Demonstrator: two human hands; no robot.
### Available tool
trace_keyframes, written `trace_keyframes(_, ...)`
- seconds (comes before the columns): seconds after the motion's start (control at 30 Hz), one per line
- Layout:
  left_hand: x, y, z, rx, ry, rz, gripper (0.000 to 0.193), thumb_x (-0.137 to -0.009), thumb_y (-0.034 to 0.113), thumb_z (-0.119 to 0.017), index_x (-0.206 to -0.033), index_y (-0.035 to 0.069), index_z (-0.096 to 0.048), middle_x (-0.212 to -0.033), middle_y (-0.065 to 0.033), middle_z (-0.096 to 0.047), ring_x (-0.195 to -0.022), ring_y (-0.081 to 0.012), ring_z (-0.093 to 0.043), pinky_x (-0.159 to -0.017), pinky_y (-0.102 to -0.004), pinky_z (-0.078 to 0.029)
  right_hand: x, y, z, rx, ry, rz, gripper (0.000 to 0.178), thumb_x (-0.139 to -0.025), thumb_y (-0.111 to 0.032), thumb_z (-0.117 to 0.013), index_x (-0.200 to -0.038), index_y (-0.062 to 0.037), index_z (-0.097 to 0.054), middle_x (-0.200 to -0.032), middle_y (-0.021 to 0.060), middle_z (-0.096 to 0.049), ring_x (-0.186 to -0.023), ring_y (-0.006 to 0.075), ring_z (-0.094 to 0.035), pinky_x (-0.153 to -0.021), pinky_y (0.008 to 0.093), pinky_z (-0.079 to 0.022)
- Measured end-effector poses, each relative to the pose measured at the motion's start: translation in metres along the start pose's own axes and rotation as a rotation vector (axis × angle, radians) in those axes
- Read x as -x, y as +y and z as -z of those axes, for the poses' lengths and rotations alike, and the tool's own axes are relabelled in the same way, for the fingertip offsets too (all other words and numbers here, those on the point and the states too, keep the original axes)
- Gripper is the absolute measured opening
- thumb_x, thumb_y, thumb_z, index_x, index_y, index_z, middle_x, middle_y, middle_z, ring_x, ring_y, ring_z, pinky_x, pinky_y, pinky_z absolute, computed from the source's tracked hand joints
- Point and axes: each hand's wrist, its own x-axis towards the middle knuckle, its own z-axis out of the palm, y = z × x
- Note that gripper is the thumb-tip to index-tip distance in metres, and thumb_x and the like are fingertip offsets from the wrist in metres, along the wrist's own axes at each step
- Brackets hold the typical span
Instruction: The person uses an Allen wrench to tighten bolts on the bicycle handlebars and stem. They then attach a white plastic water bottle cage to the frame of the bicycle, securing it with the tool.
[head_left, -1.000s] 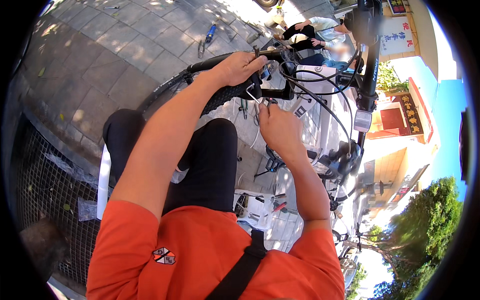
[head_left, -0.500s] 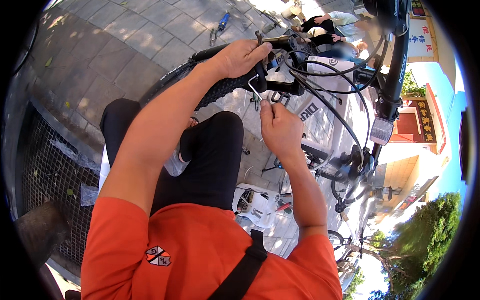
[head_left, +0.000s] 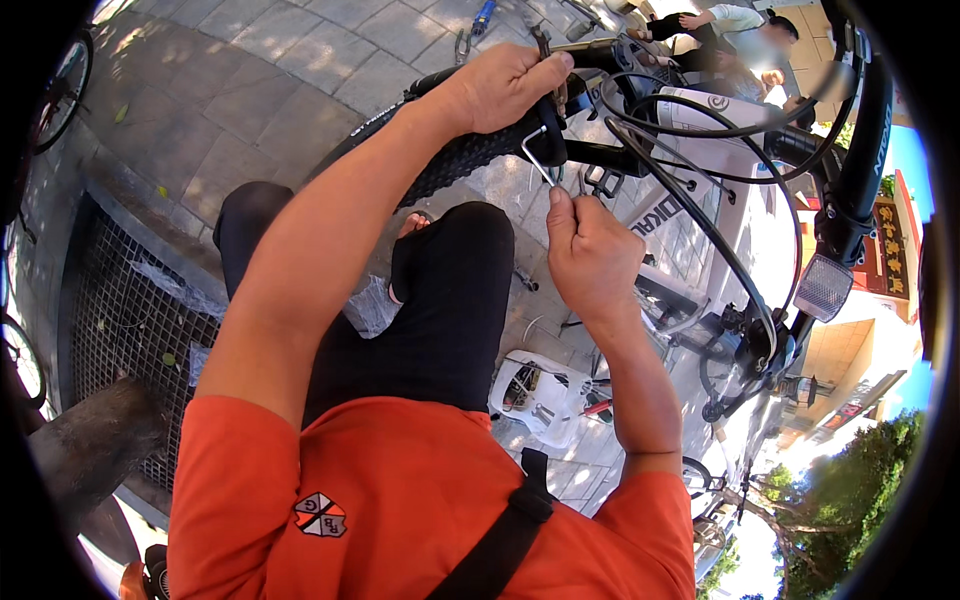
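I have the upturned bicycle (head_left: 800, 170) before me, its knobby tyre (head_left: 470, 155) just under my left hand (head_left: 500, 85), which is closed around a part at the wheel, while my right hand (head_left: 590, 255) pinches the bent hex key (head_left: 538, 150) just below that tyre. I judge it best to seat the key fully and turn steadily. Grey paving stones (head_left: 250, 90) lie beyond the tyre outdoors.

Grey paving stones (head_left: 250, 70) carry everything here. A blue tool (head_left: 484, 16) lies on them at the top. A metal grate (head_left: 120, 310) is set into the paving at the left.
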Motion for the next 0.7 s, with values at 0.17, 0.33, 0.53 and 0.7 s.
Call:
trace_keyframes(0.17, 0.000, -0.001, -0.001, 0.049, -0.004, 0.006, 0.056, -0.112, 0.046, -0.049, -0.093, 0.002, -0.077, -0.069, -0.0009, -0.060, -0.071, -0.0097, -0.054, -0.067, -0.0298, -0.048, 0.004, 0.012, -0.007, -0.065, -0.005, 0.015, 0.034, -0.100, -0.024, -0.068, -0.074, -0.0059, -0.058, -0.064, 0.0137, -0.062, -0.055, 0.0339, -0.063, -0.050, 0.0440, -0.048)
trace_keyframes(0.33, -0.001, -0.006, -0.003, 0.079, -0.007, 0.131, 0.055, -0.111, 0.046, -0.051, -0.094, 0.000, -0.077, -0.075, 0.0003, -0.064, -0.075, -0.0068, -0.056, -0.069, -0.0260, -0.048, 0.007, 0.015, -0.013, -0.123, 0.050, 0.017, 0.034, -0.101, -0.021, -0.070, -0.073, -0.0053, -0.060, -0.060, 0.0127, -0.058, -0.051, 0.0327, -0.057, -0.049, 0.0422, -0.043)
trace_keyframes(0.53, -0.002, -0.005, -0.005, 0.030, 0.035, 0.078, 0.058, -0.110, 0.046, -0.047, -0.089, 0.000, -0.076, -0.065, -0.0091, -0.058, -0.066, -0.0166, -0.053, -0.067, -0.0352, -0.049, 0.008, 0.020, -0.021, -0.151, 0.098, 0.033, 0.036, -0.099, -0.024, -0.071, -0.071, -0.0074, -0.058, -0.062, 0.0109, -0.059, -0.051, 0.0322, -0.059, -0.048, 0.0427, -0.043)
trace_keyframes(0.7, 0.001, 0.003, 0.000, 0.008, 0.026, 0.096, 0.058, -0.110, 0.045, -0.045, -0.090, 0.001, -0.077, -0.066, -0.0092, -0.062, -0.068, -0.0155, -0.056, -0.069, -0.0348, -0.051, 0.014, 0.028, -0.040, -0.304, 0.109, -0.014, 0.034, -0.098, -0.022, -0.073, -0.071, -0.0069, -0.058, -0.061, 0.0115, -0.058, -0.050, 0.0325, -0.058, -0.048, 0.0425, -0.043)
